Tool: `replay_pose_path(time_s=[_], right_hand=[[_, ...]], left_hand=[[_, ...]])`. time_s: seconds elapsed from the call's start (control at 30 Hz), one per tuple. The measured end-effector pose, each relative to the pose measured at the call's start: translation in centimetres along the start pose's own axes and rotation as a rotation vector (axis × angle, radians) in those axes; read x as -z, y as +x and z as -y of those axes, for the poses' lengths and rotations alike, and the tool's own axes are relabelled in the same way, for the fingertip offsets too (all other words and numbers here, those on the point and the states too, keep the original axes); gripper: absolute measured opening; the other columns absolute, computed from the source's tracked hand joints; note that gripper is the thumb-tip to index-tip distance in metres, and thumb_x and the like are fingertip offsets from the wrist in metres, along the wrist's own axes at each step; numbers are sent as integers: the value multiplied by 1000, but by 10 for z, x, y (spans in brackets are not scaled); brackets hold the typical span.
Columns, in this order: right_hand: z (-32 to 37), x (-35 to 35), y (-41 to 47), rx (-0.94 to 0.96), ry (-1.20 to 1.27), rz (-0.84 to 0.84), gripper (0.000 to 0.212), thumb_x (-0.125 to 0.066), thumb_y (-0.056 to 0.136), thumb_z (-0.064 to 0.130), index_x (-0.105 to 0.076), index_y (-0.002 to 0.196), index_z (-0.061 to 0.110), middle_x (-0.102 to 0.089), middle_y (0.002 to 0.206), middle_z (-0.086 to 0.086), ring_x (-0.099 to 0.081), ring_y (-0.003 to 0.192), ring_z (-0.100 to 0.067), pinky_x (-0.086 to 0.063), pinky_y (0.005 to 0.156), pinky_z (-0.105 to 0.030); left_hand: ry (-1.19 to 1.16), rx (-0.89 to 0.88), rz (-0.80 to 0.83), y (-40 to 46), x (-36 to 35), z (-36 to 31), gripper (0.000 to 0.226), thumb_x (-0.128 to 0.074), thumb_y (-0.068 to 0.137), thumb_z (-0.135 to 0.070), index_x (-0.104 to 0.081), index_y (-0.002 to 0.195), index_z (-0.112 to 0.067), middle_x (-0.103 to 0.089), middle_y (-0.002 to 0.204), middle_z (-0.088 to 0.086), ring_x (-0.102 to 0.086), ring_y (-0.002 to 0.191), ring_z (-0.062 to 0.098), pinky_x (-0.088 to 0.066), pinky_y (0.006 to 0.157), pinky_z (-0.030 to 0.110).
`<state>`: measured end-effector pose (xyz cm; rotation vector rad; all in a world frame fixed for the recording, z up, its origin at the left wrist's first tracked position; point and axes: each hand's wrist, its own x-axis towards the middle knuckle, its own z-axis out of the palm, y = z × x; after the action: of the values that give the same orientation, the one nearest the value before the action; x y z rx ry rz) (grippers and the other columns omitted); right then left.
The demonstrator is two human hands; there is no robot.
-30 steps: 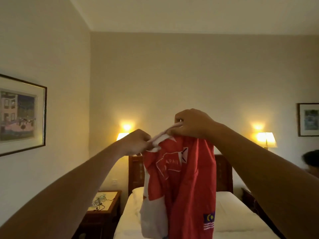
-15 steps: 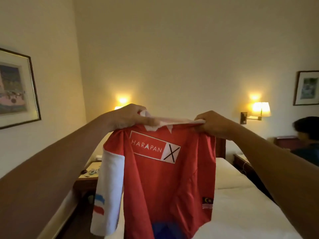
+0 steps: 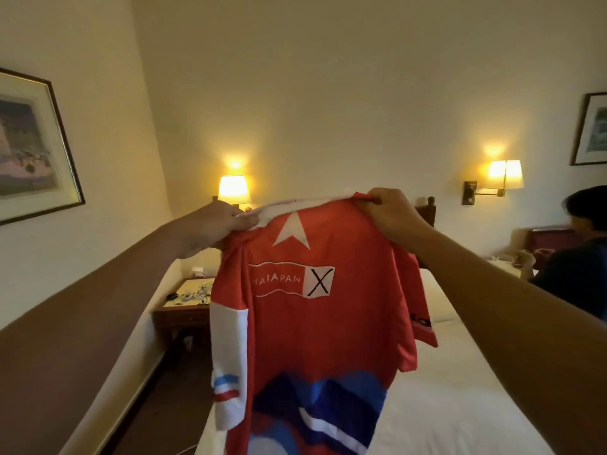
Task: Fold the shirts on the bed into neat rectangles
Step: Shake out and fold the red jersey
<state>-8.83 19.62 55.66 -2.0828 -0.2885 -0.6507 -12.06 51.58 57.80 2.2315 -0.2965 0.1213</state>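
The room is a hotel bedroom with cream walls lit by warm lamplight; the white bed [image 3: 460, 389] is lying below and to the right of your arms. Nearest to you, your two forearms are reaching forward and slightly upward; your left hand [image 3: 216, 224] is pinching the red shirt [image 3: 315, 330] at its left shoulder, fingers curled round the white collar edge; your right hand [image 3: 391, 213] is gripping the right shoulder in the same manner. You are holding the shirt in the air, spread between both hands and hanging above the near part of the bed, not touching it as far as can be told; its lower hem is running out of view. The side facing you is showing a white star, a white-outlined panel reading HARAPAN with a black X, and blue and white bands low down; the left sleeve is white with blue and red stripes; the right sleeve is red and hanging out to the side.

Beyond the shirt, a wooden nightstand [image 3: 184, 307] is standing to the left of the bed, carrying cables and small items too small to identify; a person [image 3: 578, 257] is sitting at the right edge. On the far wall, two lit lamps [image 3: 234, 189] are glowing; framed pictures [image 3: 33, 149] are hanging at left and right.
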Motion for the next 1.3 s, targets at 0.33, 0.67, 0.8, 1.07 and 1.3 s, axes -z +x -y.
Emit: replay_pose_path(time_s=[0.33, 0.67, 0.8, 1.07, 1.3], right_hand=[[-25, 6, 10, 68, -304, -102, 39, -58, 98, 38, -53, 65, 18, -57, 66, -1, -54, 64, -20, -37, 55, -32], [-85, 4, 17, 85, -244, 107, 17, -61, 87, 19, -67, 75, 9, -66, 73, -8, -62, 76, -28, -47, 68, -38], [-99, 1, 25, 152, -234, 140, 9, -59, 80, 7, -64, 75, 1, -66, 79, -15, -60, 78, -31, -48, 70, -41], [-118, -24, 56, 121, -191, 102, 17, -54, 74, -1, -69, 77, 8, -66, 85, -7, -60, 84, -25, -39, 62, -28], [-132, -51, 65, 45, -195, -91, 28, -52, 79, -2, -72, 91, 14, -54, 109, -9, -54, 102, -28, -42, 79, -32]], left_hand=[[300, -73, 24, -16, -48, 3, 31, -87, 77, -31, -66, 100, -26, -71, 96, 1, -68, 90, 22, -52, 72, 28], [99, 148, -163, -20, -69, 37, 16, -61, 101, -21, -73, 105, -11, -74, 103, 13, -70, 98, 31, -56, 91, 47], [68, 125, -222, -15, -71, 37, 7, -68, 94, -7, -73, 94, -12, -72, 97, 9, -67, 94, 24, -54, 81, 34], [226, 227, -143, 9, -83, 27, 6, -73, 91, -17, -70, 85, -15, -67, 85, 8, -61, 82, 23, -44, 68, 31], [275, 27, -235, 35, -95, 7, 9, -66, 92, -7, -69, 89, -14, -62, 83, 4, -55, 77, 19, -40, 64, 28]])
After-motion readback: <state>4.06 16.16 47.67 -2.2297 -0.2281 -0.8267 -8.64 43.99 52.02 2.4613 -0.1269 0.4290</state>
